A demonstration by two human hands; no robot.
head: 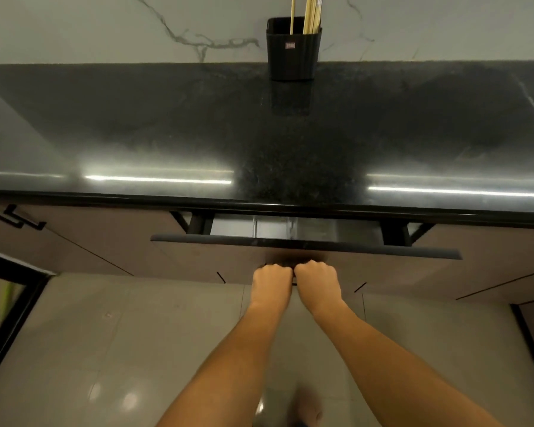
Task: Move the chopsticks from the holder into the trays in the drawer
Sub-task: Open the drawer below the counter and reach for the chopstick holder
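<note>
A black ribbed holder (293,53) stands at the back of the dark counter against the marble wall, with several wooden chopsticks (310,13) upright in it. Below the counter edge, a drawer (305,246) is pulled out a little way. Through the gap I see pale tray compartments (259,226). My left hand (272,277) and my right hand (316,277) sit side by side on the drawer front, fingers curled around its handle, which is mostly hidden.
The dark polished counter (198,134) spans the whole width. Brown cabinet fronts (105,235) flank the drawer, with black handles at the far left. A dark-framed door stands at the lower left over a tiled floor (136,349).
</note>
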